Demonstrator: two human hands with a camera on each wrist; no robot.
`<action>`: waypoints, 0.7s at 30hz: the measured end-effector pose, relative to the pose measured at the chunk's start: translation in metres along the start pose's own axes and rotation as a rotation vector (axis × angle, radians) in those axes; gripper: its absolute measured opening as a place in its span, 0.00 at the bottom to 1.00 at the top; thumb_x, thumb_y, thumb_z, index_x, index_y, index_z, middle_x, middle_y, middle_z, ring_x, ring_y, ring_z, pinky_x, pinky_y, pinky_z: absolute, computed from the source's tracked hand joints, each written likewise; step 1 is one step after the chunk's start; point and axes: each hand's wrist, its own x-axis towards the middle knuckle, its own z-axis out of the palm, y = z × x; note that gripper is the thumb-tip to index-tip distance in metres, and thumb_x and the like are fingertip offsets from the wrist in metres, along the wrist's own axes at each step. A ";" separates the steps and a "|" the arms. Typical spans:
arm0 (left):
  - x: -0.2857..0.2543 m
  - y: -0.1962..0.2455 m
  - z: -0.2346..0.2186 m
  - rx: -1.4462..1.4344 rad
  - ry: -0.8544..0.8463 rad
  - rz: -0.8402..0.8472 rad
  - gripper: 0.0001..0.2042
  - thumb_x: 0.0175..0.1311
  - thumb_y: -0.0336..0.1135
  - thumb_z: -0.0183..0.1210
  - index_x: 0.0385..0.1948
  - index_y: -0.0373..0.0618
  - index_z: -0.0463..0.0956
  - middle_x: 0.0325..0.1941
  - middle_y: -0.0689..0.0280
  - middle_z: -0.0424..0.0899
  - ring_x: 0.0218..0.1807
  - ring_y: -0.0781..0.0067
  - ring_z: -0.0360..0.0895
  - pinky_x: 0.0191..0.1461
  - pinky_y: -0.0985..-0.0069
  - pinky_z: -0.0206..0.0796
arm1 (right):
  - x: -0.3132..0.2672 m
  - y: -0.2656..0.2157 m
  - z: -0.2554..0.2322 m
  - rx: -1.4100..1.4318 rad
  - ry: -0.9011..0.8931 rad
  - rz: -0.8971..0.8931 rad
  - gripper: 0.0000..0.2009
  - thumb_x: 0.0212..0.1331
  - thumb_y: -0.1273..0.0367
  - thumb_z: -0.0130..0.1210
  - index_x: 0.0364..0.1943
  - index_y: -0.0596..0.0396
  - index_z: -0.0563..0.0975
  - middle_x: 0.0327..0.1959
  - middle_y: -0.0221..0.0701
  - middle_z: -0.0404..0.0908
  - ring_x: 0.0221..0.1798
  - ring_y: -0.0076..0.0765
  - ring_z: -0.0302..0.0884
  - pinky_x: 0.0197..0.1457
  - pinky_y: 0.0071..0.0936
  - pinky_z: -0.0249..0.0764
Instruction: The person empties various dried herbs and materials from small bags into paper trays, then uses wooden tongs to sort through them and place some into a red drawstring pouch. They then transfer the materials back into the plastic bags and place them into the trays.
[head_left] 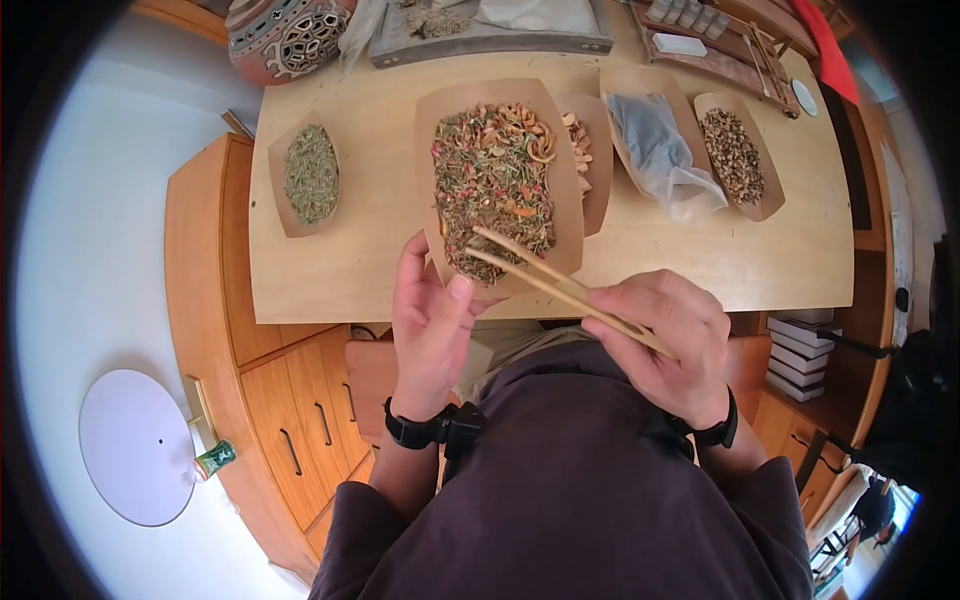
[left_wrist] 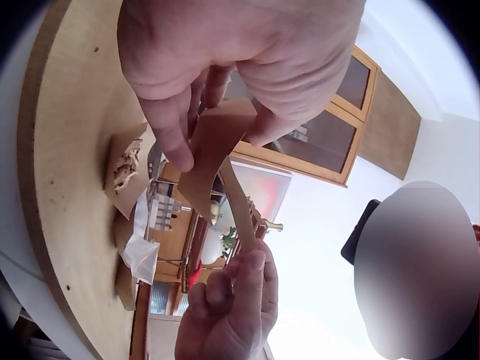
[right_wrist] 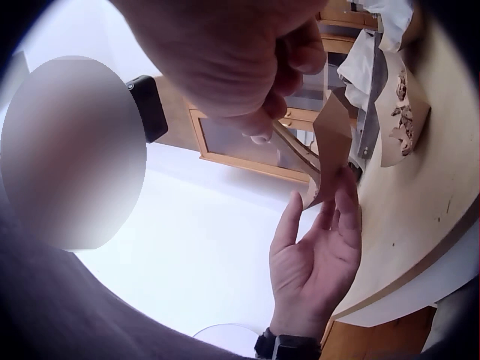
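Observation:
My left hand (head_left: 432,330) holds a brown paper tray (head_left: 570,235) by its near end, thumb over the rim and fingers beneath. A mix of dried herbs, petals and curled peel pieces (head_left: 495,180) fills the tray. In the left wrist view the tray (left_wrist: 214,142) is raised off the table. My right hand (head_left: 665,335) grips wooden tongs (head_left: 565,290); their slightly parted tips lie over the herbs at the tray's near end. The right wrist view shows the tongs (right_wrist: 296,146) reaching into the tray (right_wrist: 334,135), with the left hand (right_wrist: 319,262) under it.
On the table (head_left: 380,270), a tray of green herbs (head_left: 311,175) sits left. Behind the held tray is one with pale dried slices (head_left: 578,150). Further right are a tray with a plastic bag (head_left: 660,150) and a tray of brown pieces (head_left: 733,155). A patterned pot (head_left: 285,40) stands at the back.

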 end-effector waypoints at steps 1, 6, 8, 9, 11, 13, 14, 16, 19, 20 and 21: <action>0.000 -0.001 -0.001 -0.006 -0.001 -0.003 0.27 0.79 0.33 0.54 0.74 0.41 0.57 0.71 0.54 0.76 0.70 0.57 0.78 0.71 0.53 0.76 | 0.001 0.001 -0.001 -0.012 0.003 0.008 0.15 0.50 0.75 0.76 0.43 0.57 0.87 0.33 0.36 0.86 0.30 0.37 0.84 0.31 0.29 0.78; 0.000 -0.001 -0.003 -0.017 0.000 -0.007 0.26 0.80 0.33 0.52 0.75 0.41 0.56 0.71 0.55 0.76 0.70 0.58 0.78 0.71 0.53 0.76 | -0.002 0.007 -0.008 -0.056 0.069 0.058 0.14 0.52 0.76 0.75 0.44 0.58 0.87 0.33 0.36 0.86 0.30 0.37 0.84 0.33 0.29 0.79; 0.000 0.000 -0.005 -0.018 0.005 -0.002 0.26 0.80 0.32 0.52 0.75 0.41 0.56 0.71 0.55 0.76 0.70 0.58 0.78 0.71 0.53 0.76 | -0.003 0.004 -0.012 -0.046 0.069 0.088 0.14 0.52 0.77 0.75 0.44 0.59 0.87 0.33 0.36 0.86 0.31 0.37 0.84 0.34 0.29 0.79; 0.000 0.000 -0.005 -0.019 0.007 -0.003 0.26 0.80 0.32 0.52 0.75 0.41 0.56 0.71 0.55 0.76 0.70 0.58 0.78 0.71 0.53 0.76 | -0.003 0.002 -0.013 -0.042 0.072 0.104 0.14 0.52 0.78 0.75 0.44 0.59 0.87 0.34 0.36 0.86 0.31 0.37 0.84 0.34 0.29 0.79; 0.001 -0.001 -0.005 -0.020 0.007 -0.005 0.26 0.80 0.31 0.52 0.75 0.41 0.56 0.72 0.54 0.76 0.70 0.57 0.78 0.71 0.53 0.75 | -0.003 0.001 -0.011 -0.001 0.013 0.067 0.14 0.52 0.78 0.74 0.44 0.59 0.86 0.34 0.36 0.87 0.31 0.37 0.84 0.35 0.29 0.79; 0.001 -0.001 -0.005 -0.024 -0.003 -0.004 0.26 0.79 0.31 0.52 0.75 0.42 0.55 0.72 0.54 0.75 0.70 0.57 0.78 0.72 0.52 0.75 | -0.002 0.001 -0.011 0.006 -0.008 0.057 0.14 0.52 0.79 0.74 0.43 0.59 0.86 0.34 0.36 0.87 0.32 0.37 0.84 0.35 0.28 0.78; 0.001 -0.001 -0.005 -0.025 -0.006 -0.002 0.26 0.79 0.30 0.52 0.75 0.42 0.55 0.71 0.54 0.75 0.70 0.57 0.78 0.72 0.52 0.75 | -0.003 0.002 -0.012 -0.008 -0.001 0.066 0.13 0.52 0.79 0.74 0.43 0.59 0.86 0.34 0.36 0.87 0.32 0.37 0.85 0.35 0.28 0.78; 0.000 -0.001 -0.006 -0.031 0.009 0.000 0.26 0.79 0.30 0.52 0.75 0.42 0.55 0.72 0.54 0.75 0.71 0.56 0.78 0.72 0.52 0.75 | -0.003 0.005 -0.016 -0.030 0.025 0.087 0.13 0.52 0.79 0.74 0.43 0.59 0.86 0.34 0.36 0.87 0.32 0.37 0.85 0.35 0.28 0.78; -0.001 -0.001 -0.006 -0.033 0.013 0.001 0.27 0.79 0.29 0.52 0.76 0.42 0.55 0.72 0.53 0.75 0.71 0.56 0.77 0.72 0.52 0.75 | -0.002 0.005 -0.024 -0.049 0.062 0.113 0.13 0.51 0.79 0.74 0.43 0.58 0.87 0.34 0.36 0.87 0.32 0.36 0.85 0.35 0.28 0.79; 0.000 -0.001 -0.006 -0.033 0.009 0.000 0.27 0.79 0.29 0.52 0.76 0.42 0.55 0.72 0.53 0.74 0.71 0.56 0.77 0.72 0.51 0.75 | -0.001 0.004 -0.025 -0.027 0.026 0.107 0.13 0.51 0.79 0.74 0.43 0.58 0.87 0.34 0.36 0.88 0.32 0.36 0.85 0.35 0.28 0.79; 0.000 -0.001 -0.006 -0.034 0.008 -0.002 0.27 0.79 0.29 0.52 0.76 0.42 0.55 0.72 0.53 0.74 0.71 0.56 0.77 0.72 0.51 0.75 | -0.001 0.003 -0.026 -0.005 -0.009 0.102 0.13 0.51 0.78 0.74 0.43 0.58 0.87 0.34 0.36 0.88 0.32 0.36 0.85 0.35 0.28 0.79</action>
